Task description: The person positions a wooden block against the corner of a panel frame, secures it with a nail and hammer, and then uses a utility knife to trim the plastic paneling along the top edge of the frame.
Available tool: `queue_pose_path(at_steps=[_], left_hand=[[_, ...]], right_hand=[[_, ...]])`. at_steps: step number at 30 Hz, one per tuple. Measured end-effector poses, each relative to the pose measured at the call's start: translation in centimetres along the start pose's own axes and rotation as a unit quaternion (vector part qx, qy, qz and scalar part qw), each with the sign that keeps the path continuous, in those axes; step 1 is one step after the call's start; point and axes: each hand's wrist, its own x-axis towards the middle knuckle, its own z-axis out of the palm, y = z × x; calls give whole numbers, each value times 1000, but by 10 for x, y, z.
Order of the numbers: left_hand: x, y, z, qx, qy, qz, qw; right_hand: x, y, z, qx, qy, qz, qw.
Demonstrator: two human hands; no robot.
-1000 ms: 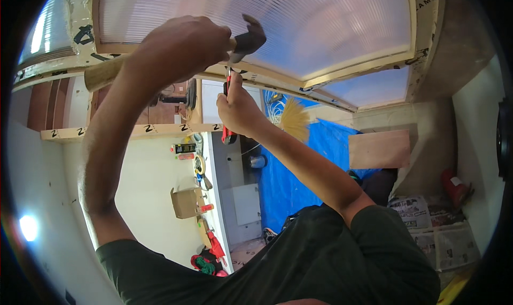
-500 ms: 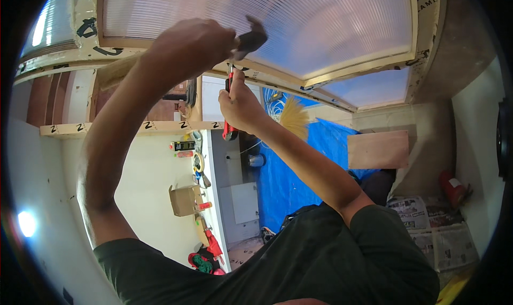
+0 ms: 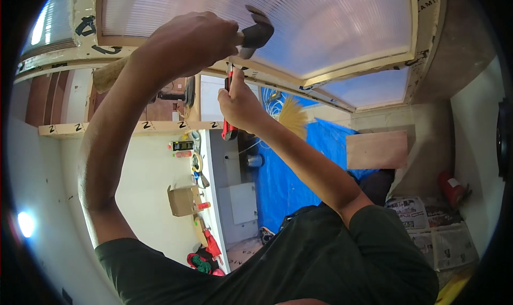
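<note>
My left hand (image 3: pixel 187 42) is closed round the wooden handle of a claw hammer (image 3: pixel 257 32). The dark hammer head sticks out to the right of the fist, and the handle's butt shows behind my left wrist. Just below, my right hand (image 3: pixel 241 104) grips a red and black utility knife (image 3: pixel 229 130), held upright with its thin metal end upward. That end reaches the lower edge of the wooden frame (image 3: pixel 256 76) around a ribbed translucent panel (image 3: pixel 299 27). A small gap shows between the hammer head and the knife; contact with the frame is too small to tell.
At left, a wooden rail (image 3: pixel 128 127) crosses above a narrow shelf (image 3: pixel 216 198) with tape, an open cardboard box (image 3: pixel 181 201) and bottles. A blue tarp (image 3: pixel 291 171), a straw broom (image 3: pixel 293 117) and a plywood board (image 3: pixel 377 150) lie beyond my right arm. Newspapers (image 3: pixel 411 211) cover the lower right.
My left hand and the hammer have risen slightly, the head shifting up and a little right, away from the knife. My right hand holds the knife in nearly the same place.
</note>
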Motion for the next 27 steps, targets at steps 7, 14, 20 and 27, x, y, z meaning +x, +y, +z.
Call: queue_pose_path(at_steps=[7,14,20,27], left_hand=[[12,0,-6,31,-66,0,997],[6,-6,11,9,-14,1,1000],[-2,-4,8,-1,30,23,999],[5,-6,1,31,-73,-46,996]], right_hand=[[-1,0,-2,6,5,-7,1000],[-1,-4,0,-2,-24,37,999],[1,1,1,0,-12,27,1000],[2,3,0,-5,-2,9,1000]])
